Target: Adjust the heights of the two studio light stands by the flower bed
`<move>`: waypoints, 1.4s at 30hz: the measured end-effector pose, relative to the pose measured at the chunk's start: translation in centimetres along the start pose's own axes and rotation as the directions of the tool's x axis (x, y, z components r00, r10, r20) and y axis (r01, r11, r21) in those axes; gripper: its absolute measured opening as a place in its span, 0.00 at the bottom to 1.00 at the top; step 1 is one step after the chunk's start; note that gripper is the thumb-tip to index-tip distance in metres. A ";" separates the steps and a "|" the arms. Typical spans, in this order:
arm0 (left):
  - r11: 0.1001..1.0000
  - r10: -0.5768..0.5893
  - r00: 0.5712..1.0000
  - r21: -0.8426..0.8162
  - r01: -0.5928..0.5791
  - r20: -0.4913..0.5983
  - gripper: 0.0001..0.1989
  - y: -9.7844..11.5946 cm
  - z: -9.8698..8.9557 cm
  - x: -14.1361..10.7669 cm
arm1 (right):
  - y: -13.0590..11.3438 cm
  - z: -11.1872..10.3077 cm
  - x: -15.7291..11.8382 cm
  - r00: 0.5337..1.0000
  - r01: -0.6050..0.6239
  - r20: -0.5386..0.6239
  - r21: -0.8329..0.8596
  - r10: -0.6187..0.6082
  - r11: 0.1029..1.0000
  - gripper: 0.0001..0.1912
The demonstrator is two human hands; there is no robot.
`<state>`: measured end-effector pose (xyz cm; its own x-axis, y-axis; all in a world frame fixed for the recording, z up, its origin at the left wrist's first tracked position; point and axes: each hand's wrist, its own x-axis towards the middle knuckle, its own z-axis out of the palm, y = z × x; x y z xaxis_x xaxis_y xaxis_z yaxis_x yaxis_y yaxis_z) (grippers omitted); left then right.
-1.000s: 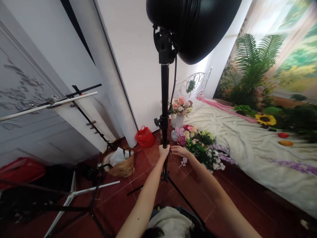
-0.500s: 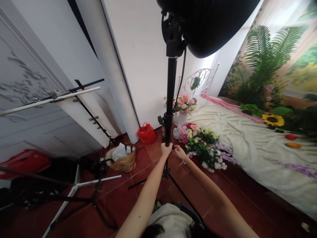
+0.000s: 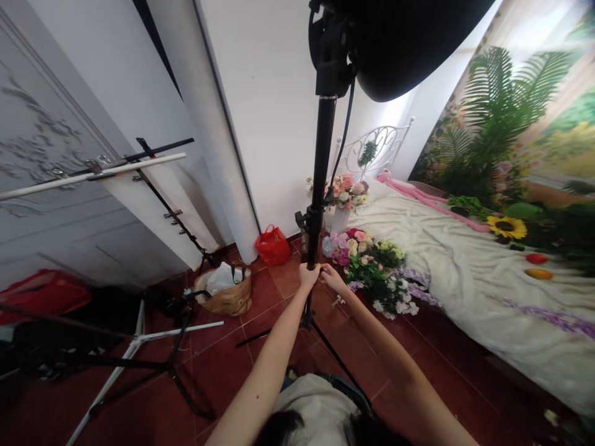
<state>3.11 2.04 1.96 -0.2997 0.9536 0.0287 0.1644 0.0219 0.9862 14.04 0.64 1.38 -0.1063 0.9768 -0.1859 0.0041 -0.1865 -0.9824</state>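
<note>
A black light stand (image 3: 322,148) rises in front of me, topped by a large dark lamp shade (image 3: 409,49) that is cut off by the upper edge of the view. Around the stand's pole, below its upper collar, my left hand (image 3: 308,274) is closed. My right hand (image 3: 331,277) is closed at the pole's right side, its fingertips on a small dark knob that they largely cover. Both hands are close together. A cable (image 3: 346,136) hangs from the lamp along the pole, and the stand's legs (image 3: 332,347) spread over the tiled floor.
Artificial flowers (image 3: 372,266) lie right of the stand, against a bed with a cream blanket (image 3: 446,266). To the left are a woven basket (image 3: 232,300), a red bag (image 3: 273,246), a white stand leg (image 3: 186,331) and a clamped crossbar (image 3: 153,162).
My right hand has come in closer to the pole and to my left hand. The view has shifted slightly; my left hand stays around the pole.
</note>
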 end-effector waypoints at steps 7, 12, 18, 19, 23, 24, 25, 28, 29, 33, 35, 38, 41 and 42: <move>0.998 0.066 0.998 0.024 -0.066 0.001 0.10 -1.0 0.3 0.3 | 1.2 0.0 -0.2 1.000 -0.027 0.012 0.013 0.027 1.000 0.16; 0.996 0.080 0.997 0.043 -0.080 -0.002 0.09 -1.0 0.4 0.4 | 1.0 1.2 -0.8 0.999 0.014 -0.033 0.092 -0.011 0.996 0.12; 1.000 0.020 1.000 0.018 -0.020 0.015 0.08 -0.4 0.2 0.1 | 1.6 1.3 -2.4 0.998 0.013 -0.058 0.021 -0.012 1.000 0.05; 1.000 0.013 1.000 0.013 -0.013 0.016 0.08 -0.4 0.2 0.1 | 1.8 1.0 -2.7 0.996 0.023 -0.082 0.037 -0.020 0.999 0.07; 0.999 0.045 0.999 0.007 -0.045 -0.003 0.09 -0.5 0.3 0.2 | 1.9 0.1 -3.0 0.986 0.095 -0.147 0.086 -0.082 0.992 0.22; 0.998 0.057 0.998 0.005 -0.057 -0.005 0.10 -0.6 0.3 0.2 | 1.8 0.0 -3.0 0.988 0.108 -0.123 0.083 -0.098 0.991 0.24; 0.998 0.068 0.998 0.001 -0.068 -0.004 0.10 -0.7 0.4 0.3 | 1.6 0.0 -3.0 0.990 0.119 -0.090 0.075 -0.112 0.990 0.26; 0.996 0.092 0.996 -0.010 -0.092 0.006 0.10 -0.9 0.4 0.3 | 1.5 0.5 -3.1 0.986 0.160 -0.047 0.031 -0.159 0.987 0.25; 0.995 0.095 0.995 -0.015 -0.094 0.008 0.09 -0.9 0.5 0.3 | 1.6 0.7 -3.2 0.982 0.183 -0.057 0.013 -0.182 0.983 0.25; 0.996 0.078 0.997 -0.044 -0.077 0.013 0.09 -0.9 0.5 0.3 | 2.0 1.6 -3.1 0.962 0.268 -0.047 -0.022 -0.269 0.963 0.29; 0.995 0.085 0.996 -0.059 -0.084 0.019 0.08 -0.8 0.5 0.3 | 2.0 1.6 -2.7 0.960 0.278 -0.032 -0.013 -0.279 0.960 0.29; 0.993 0.108 0.994 -0.055 -0.108 0.006 0.08 -0.6 0.4 0.3 | 1.8 1.3 -2.0 0.968 0.247 -0.047 -0.034 -0.248 0.969 0.23; 0.993 0.108 0.994 -0.044 -0.108 -0.001 0.08 -0.5 0.4 0.3 | 1.6 0.9 -2.0 0.971 0.230 -0.057 -0.063 -0.234 0.971 0.18; 0.994 0.101 0.995 -0.052 -0.101 0.003 0.08 -0.5 0.4 0.3 | 1.6 0.9 -2.0 0.969 0.238 -0.059 -0.054 -0.241 0.970 0.18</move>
<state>3.29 2.43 1.42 -0.2792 0.9517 0.1279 0.1447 -0.0900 0.9854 13.39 -1.73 0.22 -0.0454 0.9974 0.0554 0.0320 0.0569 -0.9979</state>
